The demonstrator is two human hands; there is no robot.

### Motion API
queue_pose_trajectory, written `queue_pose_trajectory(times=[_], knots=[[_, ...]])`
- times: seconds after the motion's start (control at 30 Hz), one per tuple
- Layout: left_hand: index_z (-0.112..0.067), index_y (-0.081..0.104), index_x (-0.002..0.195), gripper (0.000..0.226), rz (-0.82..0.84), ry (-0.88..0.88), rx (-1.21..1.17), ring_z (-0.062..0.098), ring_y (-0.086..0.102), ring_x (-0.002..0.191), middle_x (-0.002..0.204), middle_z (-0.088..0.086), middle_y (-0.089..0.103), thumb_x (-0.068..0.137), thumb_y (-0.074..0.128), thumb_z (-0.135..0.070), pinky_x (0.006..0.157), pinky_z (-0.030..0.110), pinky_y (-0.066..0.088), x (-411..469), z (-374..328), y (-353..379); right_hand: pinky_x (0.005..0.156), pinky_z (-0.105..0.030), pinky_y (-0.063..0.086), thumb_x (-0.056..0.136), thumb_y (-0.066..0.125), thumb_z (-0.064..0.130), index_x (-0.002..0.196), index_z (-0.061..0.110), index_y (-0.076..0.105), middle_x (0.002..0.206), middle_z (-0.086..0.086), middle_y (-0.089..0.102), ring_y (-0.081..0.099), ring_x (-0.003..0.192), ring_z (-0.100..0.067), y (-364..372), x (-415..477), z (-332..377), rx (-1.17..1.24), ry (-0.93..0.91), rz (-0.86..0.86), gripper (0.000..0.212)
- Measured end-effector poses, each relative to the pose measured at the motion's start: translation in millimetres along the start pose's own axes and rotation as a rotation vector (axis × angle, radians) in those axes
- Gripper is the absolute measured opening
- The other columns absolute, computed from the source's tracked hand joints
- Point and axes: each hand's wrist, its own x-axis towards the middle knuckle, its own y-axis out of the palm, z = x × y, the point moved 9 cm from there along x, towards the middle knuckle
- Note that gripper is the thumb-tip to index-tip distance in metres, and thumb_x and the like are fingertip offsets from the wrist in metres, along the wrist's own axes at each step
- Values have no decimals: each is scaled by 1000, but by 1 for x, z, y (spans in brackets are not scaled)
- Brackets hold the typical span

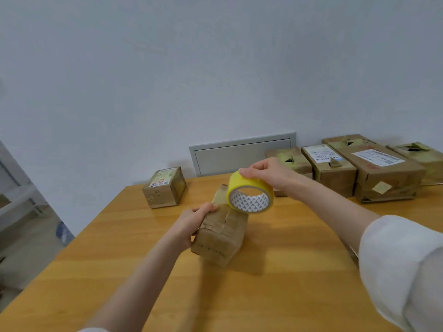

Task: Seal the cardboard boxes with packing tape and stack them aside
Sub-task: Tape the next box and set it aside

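Observation:
A small brown cardboard box (221, 238) stands in the middle of the wooden table (287, 283), with a top flap sticking up at its far end. My left hand (191, 224) grips the box's left upper edge, thumb on top. My right hand (268, 174) holds a yellow roll of packing tape (249, 195) from above, just over the box's far right corner. The roll's open core faces me.
A small taped box (165, 186) with a label sits at the table's far left corner. Several larger boxes (383, 173) lie side by side at the far right against the wall. The table's left edge drops to the floor.

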Motion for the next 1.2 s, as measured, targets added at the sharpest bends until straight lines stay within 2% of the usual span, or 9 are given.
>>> queue_pose_trajectory(times=[0.13,0.23,0.33,0.47,0.7,0.77,0.9,1.0,1.2], knots=[[-12,68,93,32,51,1,-30,20,71,70,76,5,75,77,73,-39,58,29,55,8,0,14,61,-28,40,80,61,64,69,16,61,63,-1,52,48,55,-15,-5,-1,-5,-145,13,46,49],[-14,68,99,37,90,3,12,25,71,83,87,8,75,75,74,-41,68,33,57,12,-2,18,57,-28,39,79,62,65,62,18,63,57,3,48,44,50,-12,-18,-5,-12,-181,39,68,50],[-13,63,107,49,123,-44,-9,27,70,87,92,10,74,74,72,-48,74,39,57,18,9,11,53,-25,28,75,65,66,50,23,43,46,11,37,31,40,-8,-26,-16,-32,-316,98,131,54],[-12,62,111,56,169,-81,-33,28,70,88,92,10,75,73,70,-52,71,39,55,23,18,6,66,-24,44,74,58,71,54,23,60,56,11,61,53,47,-2,-10,-33,-67,-337,212,214,52],[-15,59,120,51,249,-87,64,27,68,99,107,11,72,85,59,-52,84,44,56,18,19,0,70,-33,55,78,63,62,93,6,70,87,-11,72,70,78,-23,12,-27,-73,-404,218,145,58],[-19,51,133,52,162,75,230,20,64,103,121,7,65,89,58,-45,94,40,51,14,-5,-5,69,-30,52,80,64,60,98,11,70,90,-9,71,68,83,-20,21,-24,-74,-394,211,93,53],[-17,13,153,82,-51,574,1011,23,26,142,158,4,20,89,45,-58,111,42,28,-13,-55,35,62,-23,49,85,61,56,101,13,68,90,-1,68,64,80,-11,36,-21,-77,-344,240,73,47],[-14,-10,152,88,-9,524,1414,26,-13,147,158,11,-16,91,30,-64,118,50,0,-11,-32,65,72,-28,52,87,60,54,105,10,68,96,-4,70,66,85,-15,40,-21,-76,-346,235,72,48],[-51,-19,143,70,85,458,1367,32,-20,144,157,12,-24,94,31,-54,114,56,-5,-3,-19,56,86,-36,52,89,55,55,112,7,66,106,-9,69,65,96,-21,45,-25,-77,-373,218,100,54]])
